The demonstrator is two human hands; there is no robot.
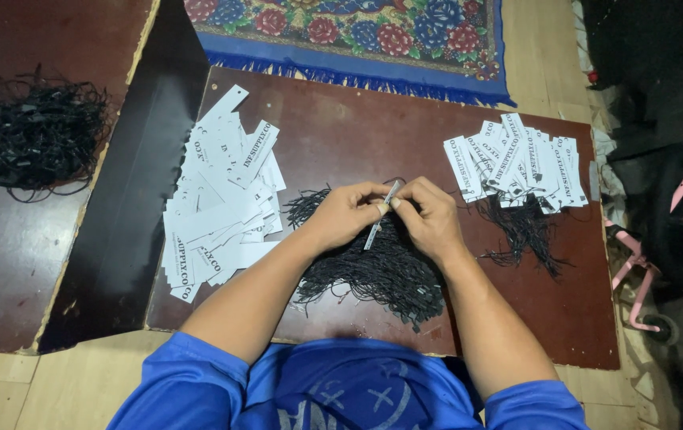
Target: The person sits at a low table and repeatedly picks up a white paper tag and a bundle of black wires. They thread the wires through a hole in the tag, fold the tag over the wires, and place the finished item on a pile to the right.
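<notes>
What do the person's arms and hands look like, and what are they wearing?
Both arms are bare from above the elbow down. The left hand and right hand wear no gloves, rings or watch that can be seen. Short, bright blue fabric sleeves cover the upper arms, part of a blue shirt with a pale printed design on the front.

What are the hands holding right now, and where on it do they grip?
Both hands, left hand and right hand, pinch one white paper tag at its upper end, seen edge-on; its lower end hangs free over the black strings.
</notes>
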